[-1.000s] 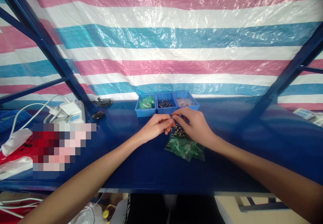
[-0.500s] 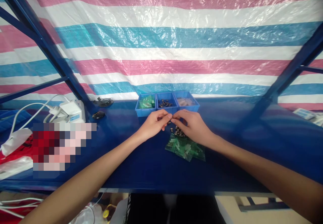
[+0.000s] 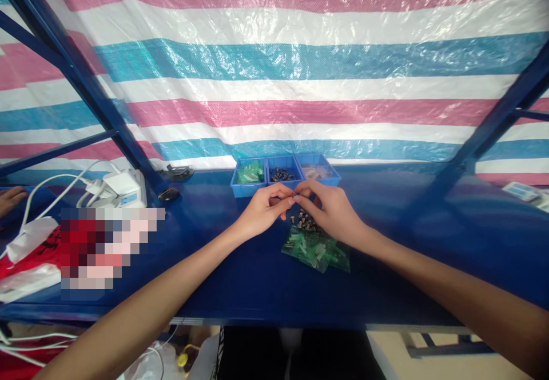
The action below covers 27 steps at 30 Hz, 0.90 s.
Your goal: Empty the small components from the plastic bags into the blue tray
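Note:
My left hand [image 3: 266, 208] and my right hand [image 3: 329, 208] meet fingertip to fingertip above the blue table, just in front of three blue bins. Both are pinched closed; whatever sits between the fingertips is too small and covered to name. Under my right hand lies a pile of small dark and metallic parts [image 3: 305, 220], partly hidden by it. Nearer to me, green clear plastic bags [image 3: 315, 250] with thin pale pieces inside lie flat. The left bin [image 3: 249, 190] holds green bagged pieces, the middle bin [image 3: 273, 182] small dark parts, the right bin [image 3: 335, 182] pale pieces.
At left stand a white power strip with plugs [image 3: 128, 188] and cables, a red cloth or bag [image 3: 26, 254], and a black oval object [image 3: 168, 195]. Another person's hand [image 3: 12, 200] shows at the far left edge. Blue metal posts [image 3: 98, 91] frame a striped plastic sheet [image 3: 278, 60].
My fingertips have shifted very slightly right and remain pinched together. Another person's hand has come into view at the far left.

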Tool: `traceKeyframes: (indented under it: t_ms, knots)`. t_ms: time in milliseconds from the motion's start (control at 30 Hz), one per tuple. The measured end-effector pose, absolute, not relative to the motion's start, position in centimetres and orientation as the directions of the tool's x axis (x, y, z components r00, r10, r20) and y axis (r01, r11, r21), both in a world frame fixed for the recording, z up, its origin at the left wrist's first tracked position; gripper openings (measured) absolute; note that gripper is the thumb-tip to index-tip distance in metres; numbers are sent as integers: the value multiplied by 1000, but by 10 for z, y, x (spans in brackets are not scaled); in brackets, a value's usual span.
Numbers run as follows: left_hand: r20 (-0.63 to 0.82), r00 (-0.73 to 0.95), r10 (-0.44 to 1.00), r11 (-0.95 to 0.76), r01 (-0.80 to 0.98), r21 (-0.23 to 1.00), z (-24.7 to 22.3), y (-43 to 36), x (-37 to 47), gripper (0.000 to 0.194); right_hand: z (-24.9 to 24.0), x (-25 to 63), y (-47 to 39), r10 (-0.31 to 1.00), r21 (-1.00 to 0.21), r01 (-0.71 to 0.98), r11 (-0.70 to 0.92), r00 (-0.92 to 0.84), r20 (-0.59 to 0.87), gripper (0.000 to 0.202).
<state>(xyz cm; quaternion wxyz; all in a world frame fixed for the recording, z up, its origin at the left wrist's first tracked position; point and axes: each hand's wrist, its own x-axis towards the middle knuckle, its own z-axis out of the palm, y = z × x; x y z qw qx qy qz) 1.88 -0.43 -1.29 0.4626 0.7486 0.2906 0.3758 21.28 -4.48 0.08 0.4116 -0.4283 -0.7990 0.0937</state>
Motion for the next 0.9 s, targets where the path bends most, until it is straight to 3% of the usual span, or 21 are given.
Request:
traceKeyframes:
  t_ms: [267, 467, 700, 900]
  knots:
    - [321, 449, 834, -442, 193, 876, -16, -6, 20, 32, 5, 213, -45, 779, -537, 585, 607, -303, 549, 11]
    - [404, 370, 836, -512, 265, 817, -16, 2, 15, 21, 12, 217, -17, 718, -393, 657, 643, -339, 608, 12]
    - [491, 434, 755, -655, 471, 590, -15, 9, 4, 12, 22, 214, 42, 728, -180, 800, 573, -395, 560, 24]
    - [440, 612, 658, -753, 540, 376, -15, 3, 3, 18, 21, 226, -8, 697, -161, 766, 622, -448, 560, 18]
